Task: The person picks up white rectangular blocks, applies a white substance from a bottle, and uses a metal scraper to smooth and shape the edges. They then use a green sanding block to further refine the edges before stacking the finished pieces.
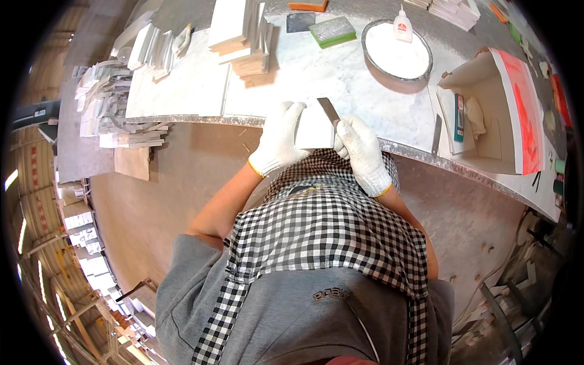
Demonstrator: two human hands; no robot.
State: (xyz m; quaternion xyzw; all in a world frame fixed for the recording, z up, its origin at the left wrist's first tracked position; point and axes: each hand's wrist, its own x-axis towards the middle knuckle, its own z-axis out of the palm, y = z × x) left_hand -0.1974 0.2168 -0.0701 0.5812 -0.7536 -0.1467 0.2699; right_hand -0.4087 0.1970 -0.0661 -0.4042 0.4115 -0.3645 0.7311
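Observation:
Both my hands wear white knit gloves with yellow cuffs and meet in front of my checked apron, at the near edge of the worktable (292,91). My left hand (278,140) is closed on a flat white slab (314,129), gripping it by its left side. In my right hand (363,149) is a dark flat metal blade (328,112), pinched at its lower end. The blade slants up and left across the slab's upper right corner. Whether it touches the slab, I cannot tell. The right fingertips are close to the slab's right edge.
Beyond my hands stand a stack of white slabs (234,36), a green-edged abrasive block (333,32) and a black-rimmed bowl (395,79) of white powder with a squeeze bottle (403,28). An open cardboard box (505,115) sits right; more white pieces (100,100) are piled left.

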